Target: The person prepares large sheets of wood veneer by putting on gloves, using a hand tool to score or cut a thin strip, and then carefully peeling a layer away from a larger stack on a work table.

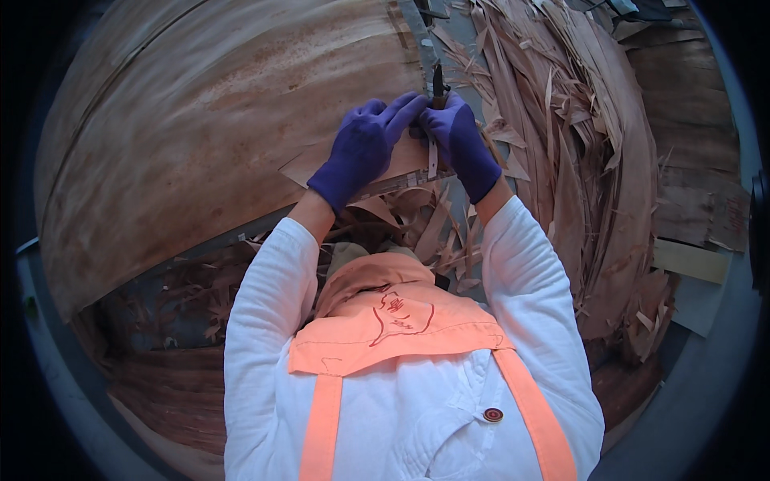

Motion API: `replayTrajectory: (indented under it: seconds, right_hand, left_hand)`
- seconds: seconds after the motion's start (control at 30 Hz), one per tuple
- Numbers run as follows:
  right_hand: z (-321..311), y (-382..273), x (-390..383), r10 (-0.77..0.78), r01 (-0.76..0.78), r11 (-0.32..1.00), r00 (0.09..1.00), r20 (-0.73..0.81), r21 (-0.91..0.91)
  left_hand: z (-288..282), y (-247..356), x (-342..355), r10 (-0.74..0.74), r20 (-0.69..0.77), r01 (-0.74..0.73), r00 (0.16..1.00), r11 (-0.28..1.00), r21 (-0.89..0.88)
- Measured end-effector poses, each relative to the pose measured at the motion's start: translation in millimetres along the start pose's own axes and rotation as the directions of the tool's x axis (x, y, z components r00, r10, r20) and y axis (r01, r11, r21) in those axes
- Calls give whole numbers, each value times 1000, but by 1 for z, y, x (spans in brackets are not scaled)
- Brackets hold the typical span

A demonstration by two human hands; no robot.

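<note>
Both my hands wear purple gloves and meet at the near right corner of a large sheet of wood veneer (241, 104). My left hand (361, 148) lies over the sheet's corner, its fingers stretched to the right, up against my right hand. In the closed fingers of my right hand (461, 144) is a knife (438, 80), its dark blade pointing away from me. Below the fingers a narrow pale strip (433, 159) hangs at the sheet's edge; what it belongs to is hidden. The fingertips of my right hand are partly covered.
A long heap of torn veneer strips (577, 176) lies to the right. Flat brown sheets (690, 120) are stacked beyond it. Loose scraps (433, 216) litter the space under the sheet's near edge. Reddish-brown layers (168, 393) lie at the lower left.
</note>
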State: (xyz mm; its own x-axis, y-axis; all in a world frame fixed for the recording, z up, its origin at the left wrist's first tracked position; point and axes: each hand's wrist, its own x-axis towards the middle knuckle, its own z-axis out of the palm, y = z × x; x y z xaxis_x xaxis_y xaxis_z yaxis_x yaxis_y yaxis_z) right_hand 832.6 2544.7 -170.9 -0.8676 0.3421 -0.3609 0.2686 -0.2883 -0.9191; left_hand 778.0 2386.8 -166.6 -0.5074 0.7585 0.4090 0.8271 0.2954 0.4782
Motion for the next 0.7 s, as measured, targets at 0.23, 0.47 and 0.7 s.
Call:
replayTrajectory:
  seconds: [0.23, 0.47, 0.7]
  right_hand:
    - [6, -5, -7, 36, -35, 999, 999, -29, 33]
    - [-1, -9, -58, 174, -171, 983, 984, -46, 60]
    - [-8, 15, -78, 243, -218, 942, 968, -71, 255]
  left_hand:
    - [-2, -3, 4, -34, 122, 30, 992, 999, 37]
    - [4, -7, 0, 37, 177, -77, 983, 972, 222]
    - [-1, -8, 1, 114, 400, -312, 909, 824, 473]
